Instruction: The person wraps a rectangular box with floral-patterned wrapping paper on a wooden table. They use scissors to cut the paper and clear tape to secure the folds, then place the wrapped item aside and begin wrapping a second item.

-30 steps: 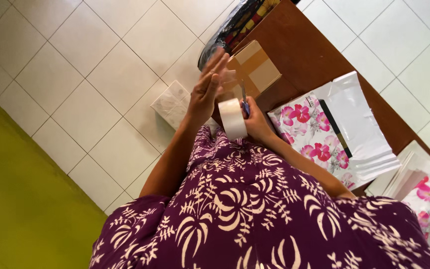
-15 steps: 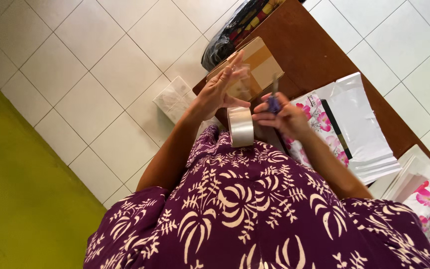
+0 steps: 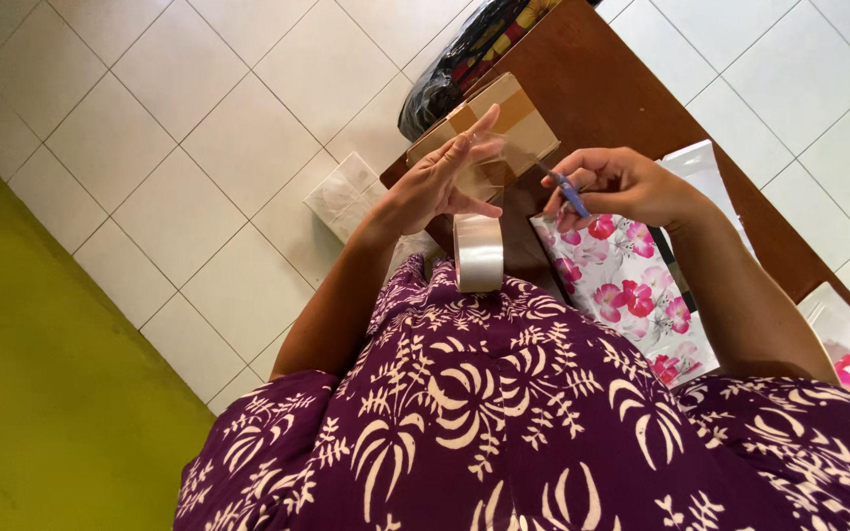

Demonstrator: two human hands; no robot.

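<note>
The left hand (image 3: 440,182) has its fingers spread, with a strip of clear tape (image 3: 489,167) stuck across the fingertips and stretched toward the right hand (image 3: 622,185), which is closed around a small blue-handled cutting tool (image 3: 569,194), probably scissors. The roll of clear packing tape (image 3: 478,253) hangs below the left hand, just above the lap and near the table's near edge. Behind the strip, a small brown cardboard box (image 3: 504,118) sits toward the far left corner of the dark wooden table (image 3: 632,88), beside a black plastic bag (image 3: 445,84). Under the right hand lies a white packet with pink flowers (image 3: 627,285). To cut well, I judge the strip should stay taut and off the fingers' sticky side, with the blades meeting it squarely near the roll.
</note>
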